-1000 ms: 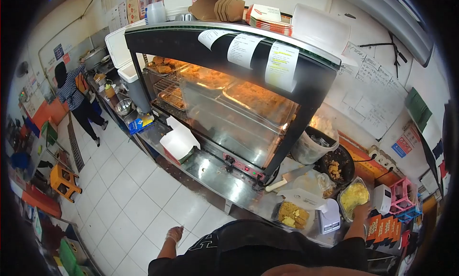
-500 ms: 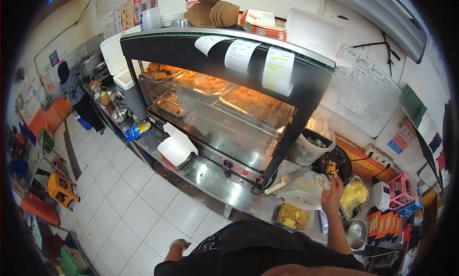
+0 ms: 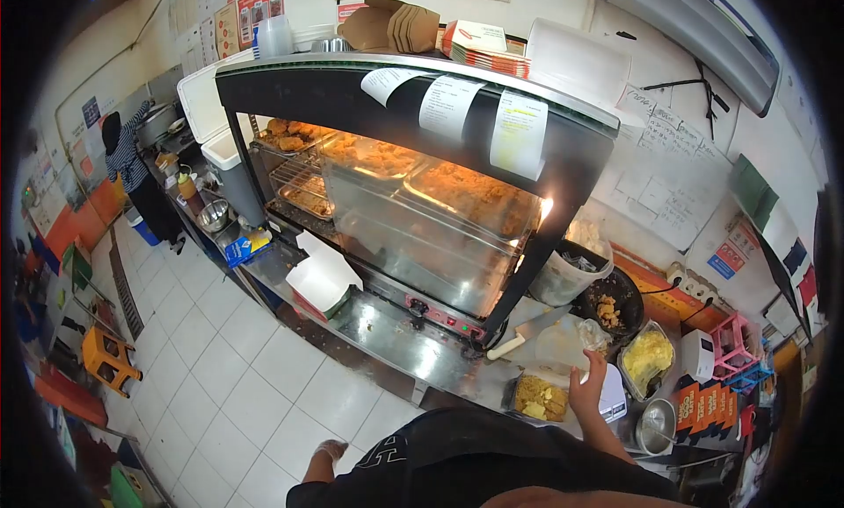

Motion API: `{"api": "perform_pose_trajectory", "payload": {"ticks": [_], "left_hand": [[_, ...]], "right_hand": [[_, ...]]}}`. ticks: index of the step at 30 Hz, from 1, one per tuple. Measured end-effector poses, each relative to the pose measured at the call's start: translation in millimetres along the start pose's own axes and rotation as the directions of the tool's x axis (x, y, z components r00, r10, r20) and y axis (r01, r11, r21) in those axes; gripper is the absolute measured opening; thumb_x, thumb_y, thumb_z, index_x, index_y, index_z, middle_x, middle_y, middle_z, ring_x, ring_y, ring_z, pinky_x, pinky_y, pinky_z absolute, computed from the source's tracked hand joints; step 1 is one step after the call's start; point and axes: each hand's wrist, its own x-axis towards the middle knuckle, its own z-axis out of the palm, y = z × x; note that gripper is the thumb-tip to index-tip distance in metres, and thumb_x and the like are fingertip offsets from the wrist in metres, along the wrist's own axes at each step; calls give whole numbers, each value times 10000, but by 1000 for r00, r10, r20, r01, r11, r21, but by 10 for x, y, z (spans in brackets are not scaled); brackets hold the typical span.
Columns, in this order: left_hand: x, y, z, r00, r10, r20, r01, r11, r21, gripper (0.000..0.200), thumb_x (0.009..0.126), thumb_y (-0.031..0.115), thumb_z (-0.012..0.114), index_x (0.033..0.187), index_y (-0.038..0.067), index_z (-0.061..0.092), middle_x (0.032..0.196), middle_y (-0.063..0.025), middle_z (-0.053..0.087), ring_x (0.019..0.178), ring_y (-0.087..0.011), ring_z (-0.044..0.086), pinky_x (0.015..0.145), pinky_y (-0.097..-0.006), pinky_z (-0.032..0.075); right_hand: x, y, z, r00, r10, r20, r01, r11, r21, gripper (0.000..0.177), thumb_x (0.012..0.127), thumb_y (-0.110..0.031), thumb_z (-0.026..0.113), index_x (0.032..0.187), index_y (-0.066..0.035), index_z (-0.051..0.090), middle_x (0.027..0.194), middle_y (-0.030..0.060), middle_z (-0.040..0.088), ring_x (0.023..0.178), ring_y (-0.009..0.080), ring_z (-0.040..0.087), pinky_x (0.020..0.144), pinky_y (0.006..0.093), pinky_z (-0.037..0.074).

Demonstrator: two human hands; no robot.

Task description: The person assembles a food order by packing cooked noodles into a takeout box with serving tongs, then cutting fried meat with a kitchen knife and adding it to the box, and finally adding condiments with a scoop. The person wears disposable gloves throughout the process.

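Note:
My right hand (image 3: pixel 591 387) is raised over the counter with thumb and fingers apart, and I see nothing held in it. Just left of it sits an open container of brown food with yellow pieces (image 3: pixel 540 398). A white device that looks like a scale (image 3: pixel 613 395) is right of the hand, partly behind my wrist. Clear plastic (image 3: pixel 563 343) lies beyond the fingertips. My left hand (image 3: pixel 331 450), in a clear glove, hangs low by my side above the floor; its fingers are too small and blurred to read.
A lit display warmer (image 3: pixel 422 244) holds trays of fried food. In front stands an open white box (image 3: pixel 322 277). A knife (image 3: pixel 527 334), dark pan (image 3: pixel 620 299), yellow food tub (image 3: pixel 648 360) and metal bowl (image 3: pixel 656 424) are nearby. Another person (image 3: pixel 141 178) stands far left.
My right hand has drawn back toward my body from near the pan, and its fingers are more spread. More of the white device shows. The left hand stays low.

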Motion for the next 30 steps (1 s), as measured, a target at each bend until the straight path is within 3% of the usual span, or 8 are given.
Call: {"api": "perform_pose_trajectory", "payload": {"ticks": [11,15,21,22,23,24,28,30], "left_hand": [[-4,-92,220,982,-164,92,170,984,-61,646,1030,534,284,1297,49,616,1410,-164,549,1313,-334,517,1116,-445,377],[-139,-42,-52,994,110,-7,-108,981,160,528,1034,442,350,1297,59,601,1349,-163,598,1256,-332,566,1050,-463,447],[86,24,-184,847,257,-466,-286,958,10,425,1012,377,437,1204,72,663,1168,-208,679,1113,-344,635,968,-423,500],[89,75,-211,667,384,-639,-409,905,116,436,1005,396,460,1149,57,693,1111,-208,701,1059,-341,657,941,-419,510],[21,272,-390,860,113,-498,-397,761,-513,417,998,379,506,1159,36,680,1061,-172,722,956,-298,688,868,-405,534],[-349,707,-842,926,-6,-377,-310,557,-770,436,993,392,529,1145,12,679,1012,-130,734,875,-222,695,763,-357,544],[-549,1477,-1610,904,99,-416,-424,327,-844,511,1025,448,499,1082,-26,680,959,-106,732,796,-147,679,673,-270,506],[-569,1899,-1978,886,211,-414,-462,321,-827,511,1030,444,492,1108,-29,669,992,-116,725,825,-183,687,719,-291,513]], "right_hand": [[-55,-52,-101,967,-88,241,112,989,-91,533,822,-49,671,1327,-24,501,1380,234,453,1300,447,413,1104,529,322],[-132,-119,-182,980,-89,181,129,967,-221,585,811,-67,684,1359,-34,482,1407,253,426,1308,468,397,1113,545,295],[-568,450,-116,942,288,-172,-311,942,-125,600,827,-65,665,1365,50,425,1350,261,454,1299,432,392,1102,496,308],[-711,619,-73,904,374,-204,-404,906,-126,600,837,-68,663,1370,53,415,1338,253,462,1300,414,397,1108,484,309],[-876,828,20,853,457,-252,-475,880,-13,599,853,-80,665,1379,47,408,1335,242,465,1302,393,401,1111,474,312],[-1065,1031,126,785,543,-299,-541,835,97,598,869,-92,667,1387,41,401,1331,232,469,1304,371,406,1114,464,315],[-1507,1130,233,476,874,-95,-823,481,301,609,933,-237,627,1425,14,372,1346,196,472,1261,327,445,1073,467,365],[-1235,606,-1,69,961,268,-896,-58,439,606,952,-353,577,1435,-49,375,1330,168,487,1221,296,472,1025,482,400]]}}
